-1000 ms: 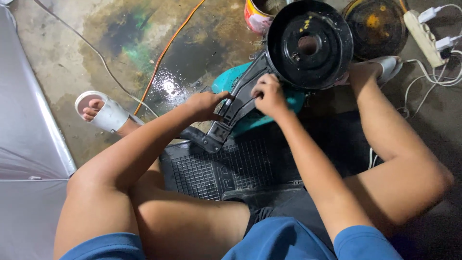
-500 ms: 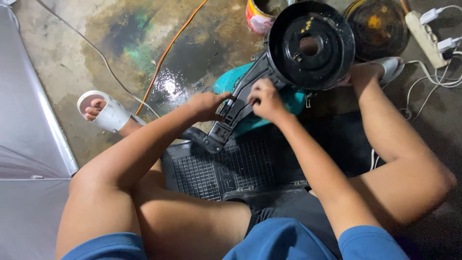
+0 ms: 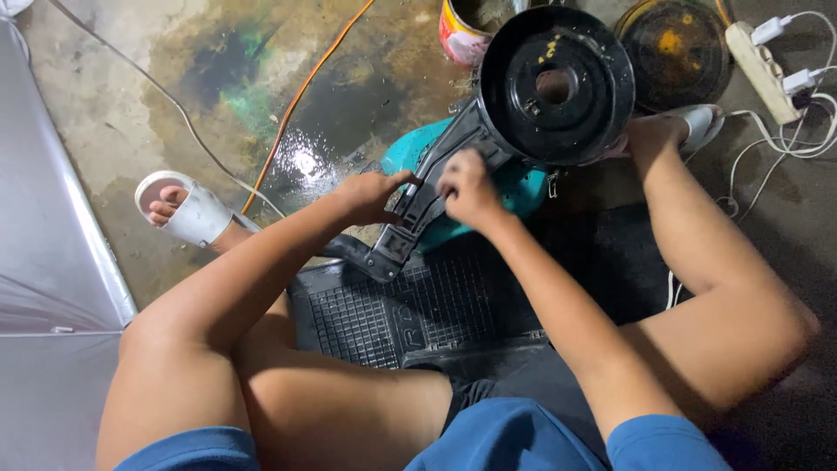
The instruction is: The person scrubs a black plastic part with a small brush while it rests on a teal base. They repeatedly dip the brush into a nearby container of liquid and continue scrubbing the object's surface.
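While the fingertips of both hands stay hidden against the machine part, a person squats on a wet concrete floor [image 3: 131, 96] and works at a dark grey bracket arm [image 3: 436, 196] joined to a round black housing [image 3: 556, 85]. Left hand [image 3: 370, 194] curls its grip over the arm's left edge, fingers pressed to the metal; right hand [image 3: 466, 187] is bunched tight on the arm's upper face, though whether it pinches some small piece there cannot be made out. Long axis of the assembly runs diagonally, its narrow foot low and near the person on a ribbed black rubber mat [image 3: 392, 318], its heavy round end up and away to the right. That housing is a shallow drum, greasy, with a central hole and yellowish flecks on its face. A teal cover [image 3: 523, 187] shows only in patches beneath the arm. Nearby lie an orange cable [image 3: 296, 100], a paint tin [image 3: 466, 30] cut off by the upper edge, a dirty round lid [image 3: 676, 52] and a white power strip [image 3: 758, 57]. White sandals [image 3: 196, 214] are on the feet.
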